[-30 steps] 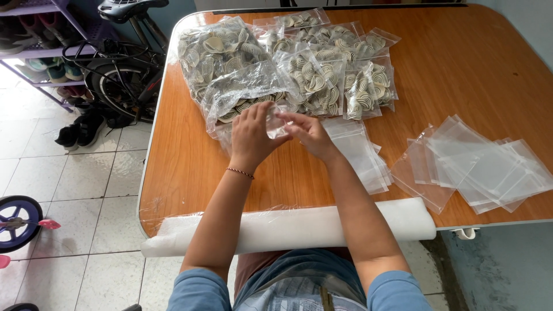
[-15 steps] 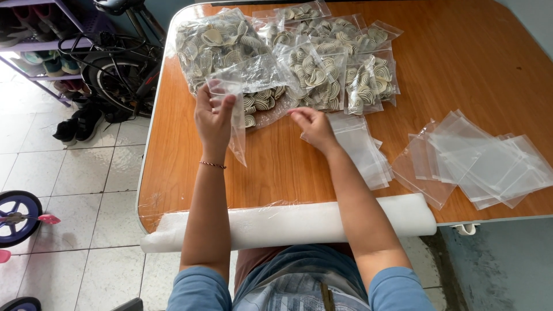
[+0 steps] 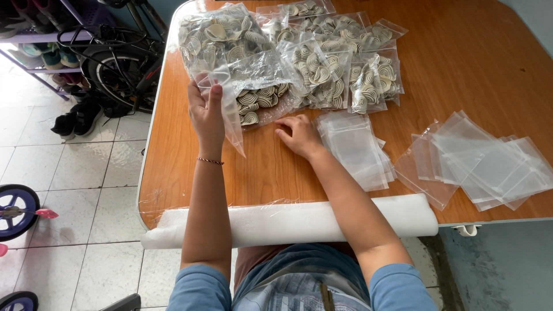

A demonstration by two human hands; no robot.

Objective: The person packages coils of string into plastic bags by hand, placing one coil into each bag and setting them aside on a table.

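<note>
A: Left hand (image 3: 206, 115)?
B: Raised over the table's left edge, fingers together and upright, thumb pinching the rim of a clear bag (image 3: 245, 75). The bag hangs from that grip; its lower corner tapers down toward the table (image 3: 472, 63).

A: Anything in the bag?
B: Cannot tell. Pale shell-like pieces show through the film, but they may be the pile behind it.

A: Right hand (image 3: 298, 133)?
B: Palm down on the wood, fingers loosely spread and curled, tips pointing left toward loose pieces (image 3: 256, 103) at the near edge of the pile. Whether it touches one, cannot tell. It grips nothing visible.

A: Pile?
B: Filled bags (image 3: 340, 63) of the same beige ridged pieces, heaped across the far middle of the table, overlapping each other. The held bag is in front of the heap's left part.

A: Empties?
B: One stack of flat bags (image 3: 354, 147) just right of the right hand, touching its wrist side or nearly so. A second, fanned batch of bags (image 3: 484, 164) well to the right, near the table's front edge.

A: Front edge?
B: White foam roll (image 3: 288, 222) lying along it, both forearms crossing over it.

A: Off the table?
B: Bicycle (image 3: 115, 63) and shoes (image 3: 78, 118) on the tiled floor to the left.
</note>
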